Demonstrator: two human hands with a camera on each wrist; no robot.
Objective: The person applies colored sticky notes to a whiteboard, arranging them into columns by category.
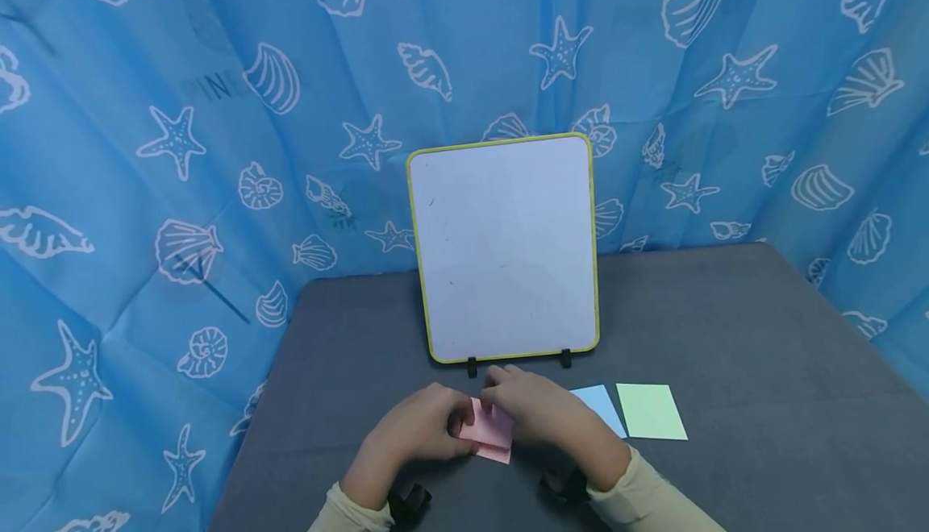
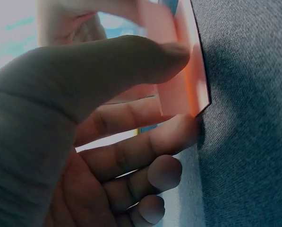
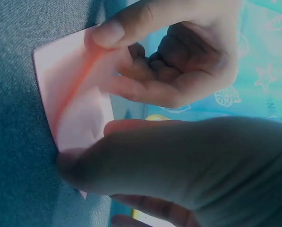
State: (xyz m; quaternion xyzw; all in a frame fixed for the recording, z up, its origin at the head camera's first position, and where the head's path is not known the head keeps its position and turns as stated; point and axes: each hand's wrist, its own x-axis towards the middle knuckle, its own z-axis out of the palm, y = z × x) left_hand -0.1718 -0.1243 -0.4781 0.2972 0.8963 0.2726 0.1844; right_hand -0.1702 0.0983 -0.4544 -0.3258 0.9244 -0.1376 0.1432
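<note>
A pink square of paper (image 1: 492, 429) is held just over the grey table between both hands. A crease runs across it near the edge facing the person, where a narrow strip bends up. My left hand (image 1: 428, 426) pinches the paper at its left side, thumb on the near face. From the right, my right hand (image 1: 533, 407) pinches the opposite side. In the left wrist view, the pink paper (image 2: 171, 97) shows its folded strip beside the left thumb. Both thumbs press on the pink paper (image 3: 65, 75) in the right wrist view.
Blue paper (image 1: 601, 408) and a light green paper square (image 1: 651, 411) lie on the table (image 1: 769, 435) to the right. Behind the hands, a yellow-rimmed whiteboard (image 1: 508, 250) stands on black feet. A blue shell-patterned curtain (image 1: 363, 72) hangs at the back.
</note>
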